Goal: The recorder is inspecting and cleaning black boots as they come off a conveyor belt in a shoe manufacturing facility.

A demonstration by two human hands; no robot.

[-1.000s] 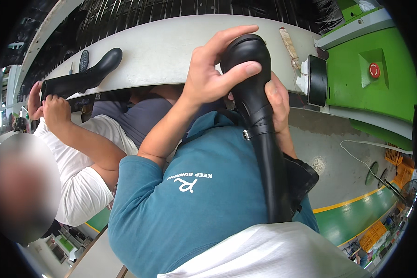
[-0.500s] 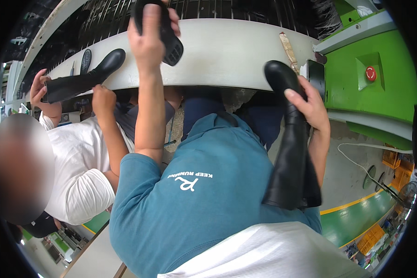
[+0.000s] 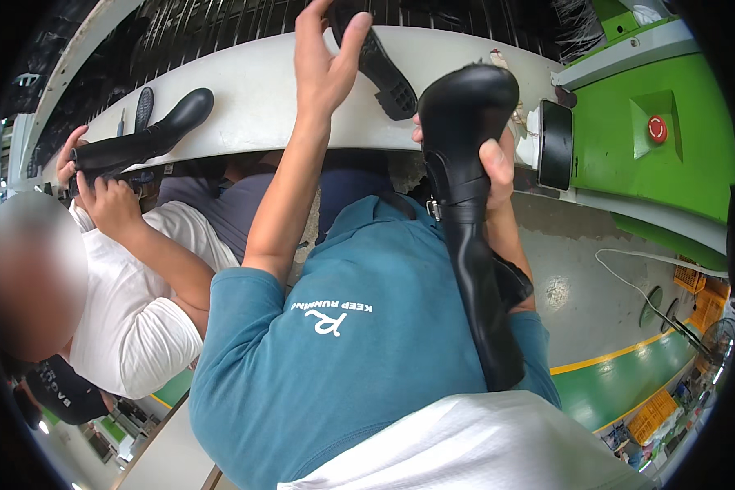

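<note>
Change: since half a second ago the tall black boot (image 3: 469, 204) has been raised, its foot now level with the conveyor rim; the left arm has been kept high, the small black shoe tilted further over.
Left hand (image 3: 322, 61): raised above the grey conveyor (image 3: 261, 98), fingers curled around the small black shoe (image 3: 376, 49); thumb set on its upper edge, grip closed on it.
Right hand (image 3: 490, 171): wrapped tight around the boot's ankle, thumb seen on the near side, fingers hidden behind.
Boot look: glossy black, tall shaft, small metal buckle at the ankle, rounded toe.
Boot axis: long axis near vertical in the picture; foot end up toward the conveyor, shaft opening down over the teal shirt (image 3: 359, 367).
Small shoe: treaded sole turned outward, lying slantwise from upper left to lower right.
Position: boot just beside a dark panel (image 3: 557, 145) on the green machine (image 3: 661, 139).
Neighbour: a second black boot (image 3: 143, 139) is held on the conveyor edge by another person's hands (image 3: 110, 200), white sleeve below.
</note>
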